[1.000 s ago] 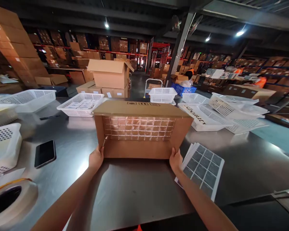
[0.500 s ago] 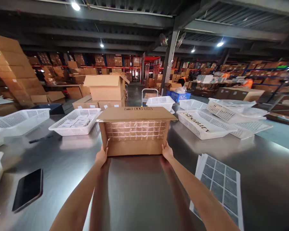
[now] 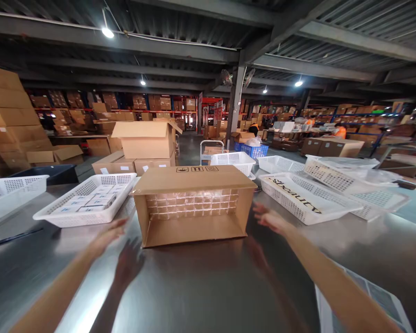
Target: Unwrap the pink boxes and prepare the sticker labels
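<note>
A cardboard box (image 3: 194,180) lies on its side on the metal table, its open mouth facing me and bubble wrap (image 3: 194,203) lining the back inside. Apart from the box on its left is my left hand (image 3: 107,236), fingers stretched out and holding nothing. My right hand (image 3: 272,219) hovers off the box's right side with its fingers spread, also free of anything. Close beyond my left hand stands a white plastic basket (image 3: 86,218) with several small white boxes (image 3: 92,200) in it.
Right of the box is a white basket (image 3: 298,210) with a lettered white sheet (image 3: 294,194). Stacked baskets (image 3: 333,178) stand beyond it. Printed sheets (image 3: 367,300) lie under my right forearm. A dark pen (image 3: 15,237) is at left. People in orange work far back.
Both hands have let go of the box's lower sides and moved outward, away from it. The view has shifted, and the phone has nearly left the picture at lower left.
</note>
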A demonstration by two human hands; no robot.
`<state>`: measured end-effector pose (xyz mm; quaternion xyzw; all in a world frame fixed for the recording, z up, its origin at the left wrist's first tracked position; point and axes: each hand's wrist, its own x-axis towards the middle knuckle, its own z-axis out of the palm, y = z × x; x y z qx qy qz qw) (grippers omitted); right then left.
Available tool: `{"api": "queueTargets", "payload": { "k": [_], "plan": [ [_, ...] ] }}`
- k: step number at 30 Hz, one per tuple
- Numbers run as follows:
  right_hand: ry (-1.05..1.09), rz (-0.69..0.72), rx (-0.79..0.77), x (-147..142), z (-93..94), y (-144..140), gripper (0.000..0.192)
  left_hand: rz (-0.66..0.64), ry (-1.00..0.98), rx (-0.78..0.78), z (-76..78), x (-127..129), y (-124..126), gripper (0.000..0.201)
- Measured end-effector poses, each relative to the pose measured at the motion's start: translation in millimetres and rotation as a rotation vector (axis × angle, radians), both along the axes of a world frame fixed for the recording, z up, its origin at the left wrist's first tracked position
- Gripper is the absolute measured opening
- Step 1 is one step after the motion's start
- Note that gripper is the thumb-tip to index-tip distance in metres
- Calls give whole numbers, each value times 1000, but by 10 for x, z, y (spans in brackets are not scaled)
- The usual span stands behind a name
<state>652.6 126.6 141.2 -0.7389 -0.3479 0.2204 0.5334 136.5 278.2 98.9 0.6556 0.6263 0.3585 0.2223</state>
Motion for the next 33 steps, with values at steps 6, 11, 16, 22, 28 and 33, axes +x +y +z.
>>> {"api": "queueTargets", "payload": {
  "k": [6,11,16,22,28,33],
  "plan": [
    [-305,11,46,248,1160,723,38,-34,153,251,1313,113,347,37],
    [-572,246,-17,-490,1570,1654,33,-391,466,423,1307,1303,53,70],
    [-751,406,-140,-1022,1271,2175,36,-379,616,407,923,1791,70,52],
    [-846,480,-259,-958,1045,2342,42,-423,667,399,176,1598,-532,50],
    [-886,482,-361,-1001,1053,2464,58,-419,669,141,-1104,1718,-1007,55],
    [-937,465,-368,-1036,1010,2464,70,-358,613,37,-1328,1842,-822,62]
  ]
}}
